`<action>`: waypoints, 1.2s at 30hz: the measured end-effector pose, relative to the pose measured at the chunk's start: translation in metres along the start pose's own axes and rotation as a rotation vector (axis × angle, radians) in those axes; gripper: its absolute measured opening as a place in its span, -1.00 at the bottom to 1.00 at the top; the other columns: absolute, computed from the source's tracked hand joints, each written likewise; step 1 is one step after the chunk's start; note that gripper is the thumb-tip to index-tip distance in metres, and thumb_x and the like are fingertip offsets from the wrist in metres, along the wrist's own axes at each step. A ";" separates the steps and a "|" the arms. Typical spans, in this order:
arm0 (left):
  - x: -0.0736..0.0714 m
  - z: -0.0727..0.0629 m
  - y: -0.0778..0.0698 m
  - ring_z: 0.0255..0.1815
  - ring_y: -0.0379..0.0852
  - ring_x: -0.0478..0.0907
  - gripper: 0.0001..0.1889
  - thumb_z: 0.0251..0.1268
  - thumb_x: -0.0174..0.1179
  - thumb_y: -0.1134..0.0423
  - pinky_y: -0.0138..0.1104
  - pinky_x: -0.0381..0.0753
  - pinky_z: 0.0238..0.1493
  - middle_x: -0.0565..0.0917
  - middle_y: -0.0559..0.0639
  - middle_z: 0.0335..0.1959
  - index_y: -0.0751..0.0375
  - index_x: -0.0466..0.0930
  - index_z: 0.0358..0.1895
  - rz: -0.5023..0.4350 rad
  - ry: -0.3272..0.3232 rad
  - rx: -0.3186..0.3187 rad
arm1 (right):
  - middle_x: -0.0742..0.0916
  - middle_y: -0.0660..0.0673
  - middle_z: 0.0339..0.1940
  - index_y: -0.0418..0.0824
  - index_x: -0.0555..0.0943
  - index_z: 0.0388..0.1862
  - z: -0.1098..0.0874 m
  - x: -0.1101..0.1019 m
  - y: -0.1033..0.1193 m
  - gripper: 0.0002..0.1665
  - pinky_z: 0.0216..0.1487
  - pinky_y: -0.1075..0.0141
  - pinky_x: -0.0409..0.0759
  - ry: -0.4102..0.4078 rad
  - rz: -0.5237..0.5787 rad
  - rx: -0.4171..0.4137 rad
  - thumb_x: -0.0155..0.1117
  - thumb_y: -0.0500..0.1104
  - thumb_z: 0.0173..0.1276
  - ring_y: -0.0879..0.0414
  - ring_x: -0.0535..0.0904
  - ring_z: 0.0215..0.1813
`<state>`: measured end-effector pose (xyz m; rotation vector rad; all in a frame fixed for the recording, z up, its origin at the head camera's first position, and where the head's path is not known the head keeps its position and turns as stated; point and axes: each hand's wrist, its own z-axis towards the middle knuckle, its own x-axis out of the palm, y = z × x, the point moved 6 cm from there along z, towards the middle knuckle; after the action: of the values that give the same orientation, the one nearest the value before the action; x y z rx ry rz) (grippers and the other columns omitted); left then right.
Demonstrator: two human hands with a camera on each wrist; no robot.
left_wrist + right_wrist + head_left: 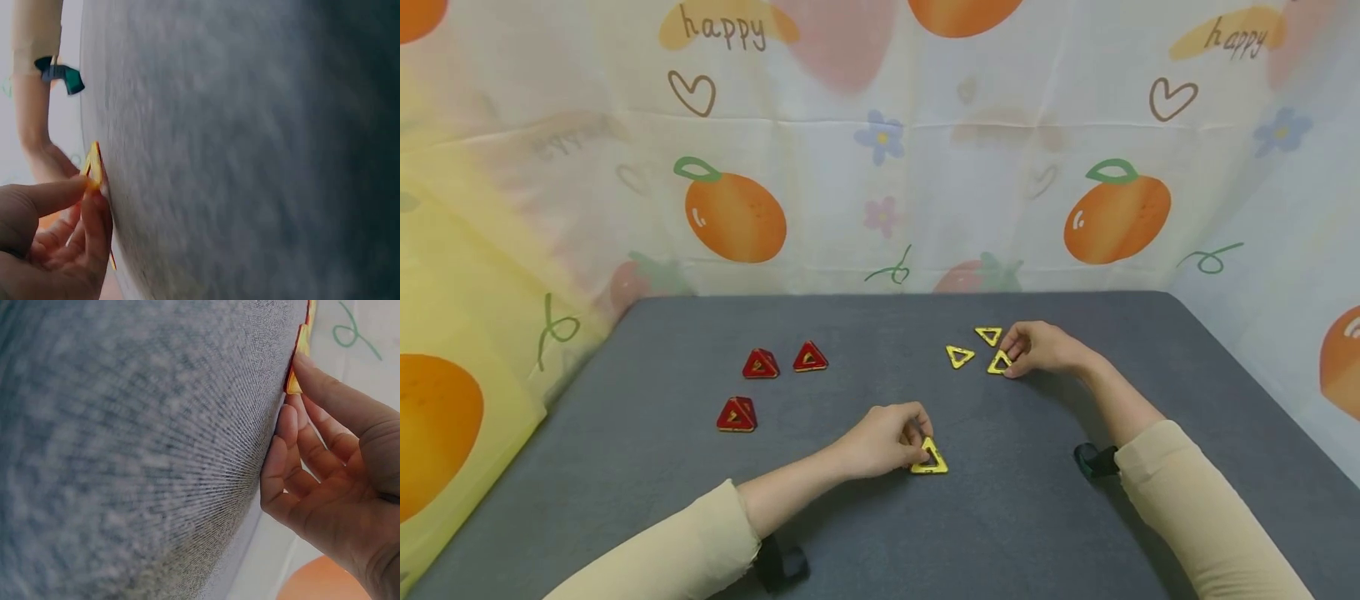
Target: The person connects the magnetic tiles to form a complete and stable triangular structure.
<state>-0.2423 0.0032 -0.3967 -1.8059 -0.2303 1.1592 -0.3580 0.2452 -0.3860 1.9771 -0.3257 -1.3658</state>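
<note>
My left hand (886,442) pinches a yellow triangle tile (929,470) between thumb and fingers near the middle of the table; the tile has an open centre. In the left wrist view a reddish edge shows along this tile (97,167). Farther back on the right, my right hand (1042,348) pinches a second yellow triangle tile (997,370). The right wrist view shows this tile (294,382) with a red underside, close to the table surface. Just left of that hand lie two more yellow triangle tiles, one nearer (957,364) and one behind (982,330).
Three red pyramids stand on the left: one nearest (737,415), one behind it (761,364) and one to the right (810,358). They rest on a dark grey table (640,500). A printed cloth (880,83) hangs behind the table's far edge.
</note>
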 end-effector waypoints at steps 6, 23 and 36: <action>0.006 0.001 -0.005 -0.52 -0.30 0.44 -0.88 0.21 0.32 0.42 -0.51 0.43 -0.49 0.64 0.01 -0.44 0.26 0.61 -0.22 0.096 -0.077 0.042 | 0.65 -0.25 -0.14 -0.35 0.51 0.01 0.001 0.000 0.002 -0.53 -0.11 0.24 0.61 -0.009 -0.011 0.005 0.49 -0.26 0.18 0.03 0.60 -0.13; -0.003 -0.010 0.010 -0.55 -0.33 0.46 -0.63 0.08 0.46 0.30 -0.49 0.44 -0.45 0.60 -0.04 -0.39 0.20 0.63 -0.01 0.031 -0.035 0.040 | 0.65 -0.09 -0.45 -0.27 0.53 0.05 0.005 -0.002 -0.001 -0.56 -0.35 0.32 0.39 0.011 -0.036 -0.057 0.44 -0.24 0.23 0.17 0.45 -0.43; -0.001 -0.011 0.013 -0.60 -0.36 0.43 -0.64 0.07 0.47 0.30 -0.51 0.42 -0.48 0.57 -0.04 -0.41 0.16 0.66 -0.02 0.010 -0.036 0.047 | 0.69 -0.09 -0.37 -0.29 0.53 -0.06 0.001 0.013 0.015 -0.68 -0.16 0.24 0.61 0.092 0.063 -0.037 0.38 -0.20 0.28 0.10 0.66 -0.30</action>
<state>-0.2381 -0.0105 -0.4052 -1.7484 -0.2131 1.1952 -0.3505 0.2267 -0.3859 1.9754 -0.3147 -1.2288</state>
